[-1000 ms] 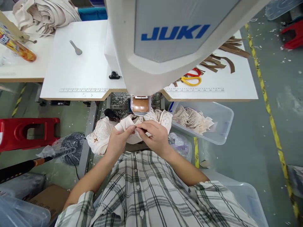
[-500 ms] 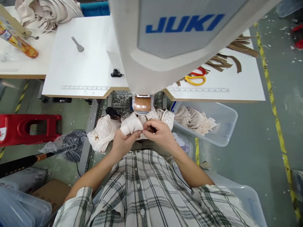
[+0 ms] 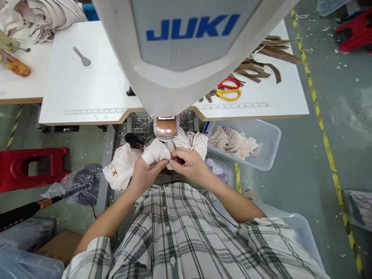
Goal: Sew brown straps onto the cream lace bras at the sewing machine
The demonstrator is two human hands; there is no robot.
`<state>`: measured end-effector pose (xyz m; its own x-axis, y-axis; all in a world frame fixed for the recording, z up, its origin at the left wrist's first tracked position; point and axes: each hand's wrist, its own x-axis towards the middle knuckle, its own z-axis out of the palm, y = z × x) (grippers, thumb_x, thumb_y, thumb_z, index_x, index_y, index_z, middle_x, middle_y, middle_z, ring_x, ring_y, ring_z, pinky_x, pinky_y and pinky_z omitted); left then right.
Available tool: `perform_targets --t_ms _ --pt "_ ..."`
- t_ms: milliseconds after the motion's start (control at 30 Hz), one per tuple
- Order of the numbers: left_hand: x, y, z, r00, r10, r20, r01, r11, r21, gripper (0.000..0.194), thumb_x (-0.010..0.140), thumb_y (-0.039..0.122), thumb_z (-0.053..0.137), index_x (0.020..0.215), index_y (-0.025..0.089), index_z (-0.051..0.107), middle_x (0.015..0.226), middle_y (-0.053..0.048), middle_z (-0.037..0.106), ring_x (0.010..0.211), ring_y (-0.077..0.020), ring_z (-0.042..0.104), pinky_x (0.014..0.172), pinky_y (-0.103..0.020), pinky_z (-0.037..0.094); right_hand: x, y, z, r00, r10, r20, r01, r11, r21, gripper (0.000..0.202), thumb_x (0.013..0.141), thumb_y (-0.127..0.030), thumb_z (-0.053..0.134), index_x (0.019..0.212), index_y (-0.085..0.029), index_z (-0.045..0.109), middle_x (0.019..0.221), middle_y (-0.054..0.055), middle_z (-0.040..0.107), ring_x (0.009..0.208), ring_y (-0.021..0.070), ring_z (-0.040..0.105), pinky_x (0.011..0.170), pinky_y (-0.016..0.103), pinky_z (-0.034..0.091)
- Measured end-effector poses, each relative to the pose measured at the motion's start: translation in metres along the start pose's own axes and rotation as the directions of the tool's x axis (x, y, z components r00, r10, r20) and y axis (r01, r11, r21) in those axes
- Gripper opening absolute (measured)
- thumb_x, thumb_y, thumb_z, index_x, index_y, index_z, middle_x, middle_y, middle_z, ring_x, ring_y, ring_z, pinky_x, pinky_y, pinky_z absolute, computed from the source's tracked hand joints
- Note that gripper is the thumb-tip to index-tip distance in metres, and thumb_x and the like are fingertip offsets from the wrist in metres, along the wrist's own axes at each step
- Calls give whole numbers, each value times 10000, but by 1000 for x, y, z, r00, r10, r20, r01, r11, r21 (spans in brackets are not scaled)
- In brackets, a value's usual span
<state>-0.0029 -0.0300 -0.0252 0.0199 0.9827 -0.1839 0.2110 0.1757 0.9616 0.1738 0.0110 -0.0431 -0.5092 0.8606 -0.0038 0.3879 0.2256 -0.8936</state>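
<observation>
A cream lace bra with a small brown bow lies in front of me, below the sewing machine head. My left hand is closed on a folded cream piece of it, thumb pressed along the edge. Close beside it, my right hand pinches the same edge, and the fingertips of both hands nearly meet. More of the lace shows behind the right hand. Anything small between the fingertips is hidden. Just above the held fabric is the machine's rounded end with a brown panel.
Scissors with red and yellow handles and brown fabric strips lie on the white table. A clear bin with cream pieces stands below at right. A red stool and plastic-wrapped bundle are at left.
The whole view has shifted and turned slightly, so the table and machine appear further left. Both hands keep their hold on the fabric, with hardly any change in the fingers.
</observation>
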Motion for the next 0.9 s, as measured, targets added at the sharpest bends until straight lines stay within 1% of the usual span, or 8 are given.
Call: perform_targets --t_ms 133,200,267,333,433,567,733,900 --pt "2 1 -1 996 85 -31 -80 989 125 186 873 311 650 931 152 727 918 -57 727 870 -196 643 816 -313 512 2 -1 -10 994 84 63 -91 989 116 96 855 -246 590 822 -183 654 766 6 622 673 126 523 625 256 376" --pt "5 5 -4 997 73 22 -75 983 165 196 899 316 607 877 150 708 831 -36 694 790 -171 609 759 -292 493 2 -1 -17 986 144 78 -158 964 213 128 871 -273 589 901 -189 681 823 10 660 674 122 530 629 254 395" --pt "9 9 -7 994 43 100 -60 984 167 208 918 324 578 880 152 687 806 -21 668 762 -155 582 739 -278 477 1 -1 -22 985 169 43 -175 952 251 138 877 -268 586 958 -195 671 818 -2 656 645 111 509 612 248 391" --pt "11 14 -9 987 32 159 -56 986 154 211 929 338 564 927 157 674 852 -22 668 801 -157 582 766 -277 476 -2 -3 -26 988 154 3 -150 960 236 120 867 -248 600 976 -204 625 753 -33 604 603 98 471 582 237 367" --pt "12 20 -9 980 30 197 -65 983 171 228 939 356 552 927 159 666 872 -35 661 838 -169 583 807 -295 480 -6 -7 -28 994 113 -8 -109 976 188 104 851 -222 614 904 -214 525 674 -70 516 569 86 438 561 226 338" --pt "11 26 -6 974 28 227 -75 977 200 204 934 337 562 940 166 673 905 -42 668 903 -188 602 863 -311 478 -7 -11 -30 997 71 9 -71 993 90 149 839 -198 606 826 -212 459 669 -74 506 561 79 426 571 229 317" --pt "10 33 -3 974 22 227 -75 970 229 170 924 300 576 892 162 670 907 -37 677 877 -176 603 824 -282 481 -7 -13 -35 995 54 80 -59 997 59 147 830 -173 599 818 -211 458 692 -71 514 577 81 432 597 230 314" --pt "11 38 -5 970 2 242 -62 969 240 160 911 284 597 889 157 692 817 -15 670 771 -149 581 729 -250 464 -2 -7 -44 969 127 211 -178 954 240 159 857 -253 629 982 -219 537 763 -48 637 692 119 549 678 242 372"
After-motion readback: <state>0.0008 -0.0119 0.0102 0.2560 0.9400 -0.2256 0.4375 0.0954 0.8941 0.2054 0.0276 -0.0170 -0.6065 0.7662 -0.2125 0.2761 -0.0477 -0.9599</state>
